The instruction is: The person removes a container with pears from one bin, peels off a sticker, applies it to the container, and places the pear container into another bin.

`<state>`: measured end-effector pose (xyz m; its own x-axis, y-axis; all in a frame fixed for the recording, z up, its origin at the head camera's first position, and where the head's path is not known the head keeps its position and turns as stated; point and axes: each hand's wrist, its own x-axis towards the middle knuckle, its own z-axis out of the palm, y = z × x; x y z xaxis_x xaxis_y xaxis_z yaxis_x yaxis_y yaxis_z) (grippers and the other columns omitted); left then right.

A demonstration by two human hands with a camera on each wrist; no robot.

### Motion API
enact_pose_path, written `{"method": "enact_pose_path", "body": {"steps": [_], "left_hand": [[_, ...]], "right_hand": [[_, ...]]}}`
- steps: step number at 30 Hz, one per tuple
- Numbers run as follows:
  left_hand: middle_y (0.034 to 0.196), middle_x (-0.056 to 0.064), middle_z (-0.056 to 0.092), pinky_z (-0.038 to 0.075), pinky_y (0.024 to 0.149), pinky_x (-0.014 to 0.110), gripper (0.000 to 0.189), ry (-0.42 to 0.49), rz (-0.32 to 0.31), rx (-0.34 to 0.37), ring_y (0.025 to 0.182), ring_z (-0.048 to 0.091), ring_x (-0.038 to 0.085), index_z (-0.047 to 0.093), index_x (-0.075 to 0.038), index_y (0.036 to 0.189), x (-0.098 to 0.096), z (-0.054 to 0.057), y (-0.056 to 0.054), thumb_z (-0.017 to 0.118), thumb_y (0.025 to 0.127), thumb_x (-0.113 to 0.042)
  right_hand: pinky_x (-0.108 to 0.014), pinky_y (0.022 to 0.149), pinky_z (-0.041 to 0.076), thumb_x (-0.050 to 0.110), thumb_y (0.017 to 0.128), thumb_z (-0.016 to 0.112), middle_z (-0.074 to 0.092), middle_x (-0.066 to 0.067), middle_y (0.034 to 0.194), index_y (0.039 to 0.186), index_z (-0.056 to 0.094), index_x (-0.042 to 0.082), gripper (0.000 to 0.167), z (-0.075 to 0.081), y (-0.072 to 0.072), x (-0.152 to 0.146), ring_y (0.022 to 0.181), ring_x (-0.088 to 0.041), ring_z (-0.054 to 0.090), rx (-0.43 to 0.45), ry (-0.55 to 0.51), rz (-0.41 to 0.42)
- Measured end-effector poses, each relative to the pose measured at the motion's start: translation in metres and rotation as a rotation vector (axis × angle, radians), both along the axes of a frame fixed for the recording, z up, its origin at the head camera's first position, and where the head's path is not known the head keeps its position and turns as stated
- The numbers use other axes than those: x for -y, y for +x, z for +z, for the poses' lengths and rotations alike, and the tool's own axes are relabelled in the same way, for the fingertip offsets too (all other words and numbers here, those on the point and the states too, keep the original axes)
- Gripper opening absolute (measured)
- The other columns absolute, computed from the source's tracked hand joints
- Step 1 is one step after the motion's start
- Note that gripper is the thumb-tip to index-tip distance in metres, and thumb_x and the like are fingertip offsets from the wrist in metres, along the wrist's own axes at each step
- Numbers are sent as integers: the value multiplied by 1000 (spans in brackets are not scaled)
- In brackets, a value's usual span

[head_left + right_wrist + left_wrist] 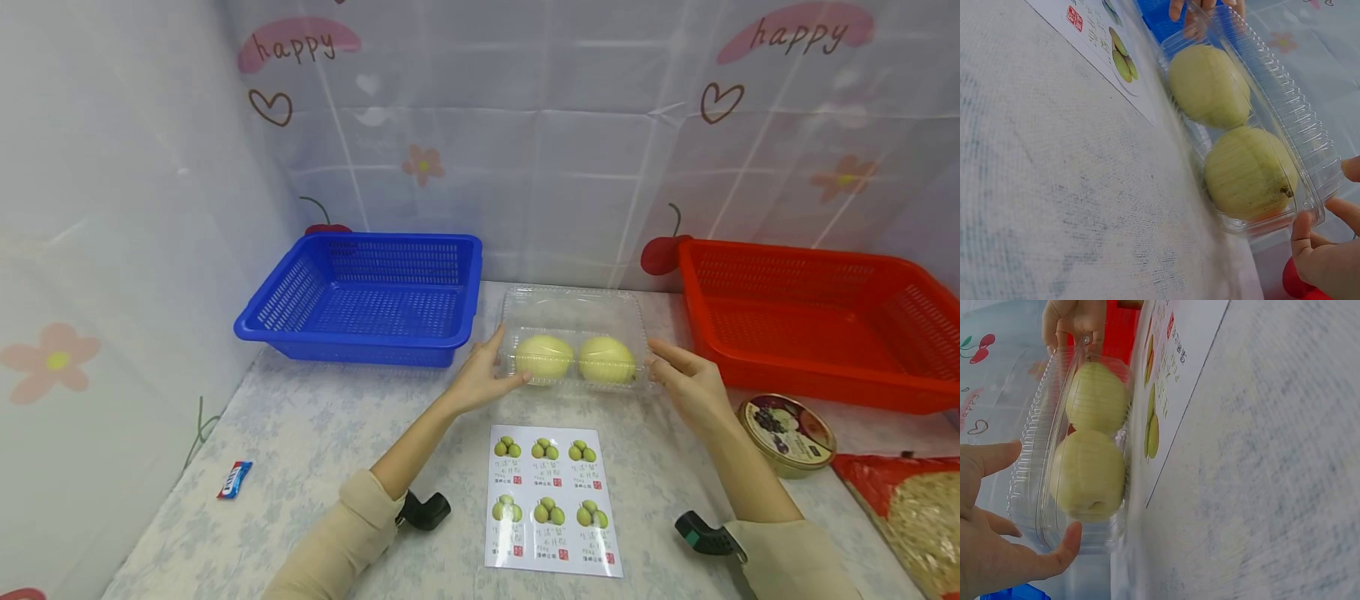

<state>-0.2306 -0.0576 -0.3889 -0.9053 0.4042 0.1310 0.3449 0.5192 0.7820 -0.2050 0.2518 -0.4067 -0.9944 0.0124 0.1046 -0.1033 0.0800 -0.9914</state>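
Note:
A clear plastic clamshell box stands at the middle of the table with its lid down over two pale yellow-green round fruits, which look like pears. At the box's left end, my left hand holds the rim, thumb at the front corner and fingers along the side. My right hand pinches the right end of the rim between thumb and fingers, as the right wrist view shows. In front of the box lies a white sheet of fruit labels. Whether the lid is latched cannot be seen.
Behind left stands a blue plastic basket; a red basket is at the right. Near the red one are a round tin and a red packet of grain-like contents. A small wrapped snack lies at far left.

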Motion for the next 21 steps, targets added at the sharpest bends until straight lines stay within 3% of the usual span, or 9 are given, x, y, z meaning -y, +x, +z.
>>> {"method": "enact_pose_path", "body": {"steps": [3, 5, 9, 13, 17, 19, 21], "left_hand": [[148, 25, 29, 35, 102, 57, 91, -22, -12, -20, 125, 41, 45, 12, 2, 149, 3, -2, -1, 69, 85, -29], [148, 24, 30, 38, 100, 56, 92, -38, -24, -30, 125, 41, 44, 11, 2, 149, 5, -2, -1, 69, 85, -29], [149, 21, 28, 25, 108, 56, 91, -108, -36, -47, 135, 28, 42, 11, 0, 150, 8, 0, 2, 69, 84, -29], [146, 22, 35, 27, 108, 54, 86, -199, -9, -115, 135, 29, 40, 18, 0, 149, 9, 6, 9, 69, 85, -28], [122, 20, 57, 45, 94, 46, 59, -234, 76, -274, 114, 52, 34, 49, 2, 132, 8, 9, 19, 70, 84, -23], [101, 14, 64, 50, 79, 37, 39, -216, 105, -355, 93, 58, 27, 62, 1, 115, 7, 9, 23, 70, 83, -19], [84, 8, 65, 49, 68, 29, 23, -174, 91, -408, 77, 59, 21, 67, -1, 99, 7, 9, 26, 70, 82, -16]], "right_hand": [[-10, 75, 47, 19, 93, 59, 60, 17, 108, 135, 41, -10, 55, 0, 0, -1, 82, -1, 55, 2, 86, -13], [-10, 77, 46, 21, 94, 58, 59, 8, 117, 136, 41, -9, 55, 0, 0, -2, 84, 0, 55, -1, 140, -13], [-9, 75, 47, 23, 94, 57, 58, -4, 121, 134, 47, -6, 50, 0, 1, -2, 85, 5, 56, -47, 263, -45], [-6, 72, 45, 13, 90, 62, 61, 19, 101, 123, 57, -7, 39, 0, 5, 3, 84, 9, 55, -183, 329, -177], [-5, 68, 43, -5, 79, 68, 54, 30, 91, 110, 62, -12, 32, 11, 15, 17, 80, 4, 53, -371, 327, -324], [-6, 65, 43, -12, 75, 68, 53, 26, 88, 105, 63, -14, 31, 20, 22, 26, 76, -1, 52, -453, 325, -354], [-6, 62, 42, -17, 73, 67, 54, 16, 85, 101, 63, -15, 29, 27, 30, 34, 73, -4, 52, -519, 335, -353]]}}
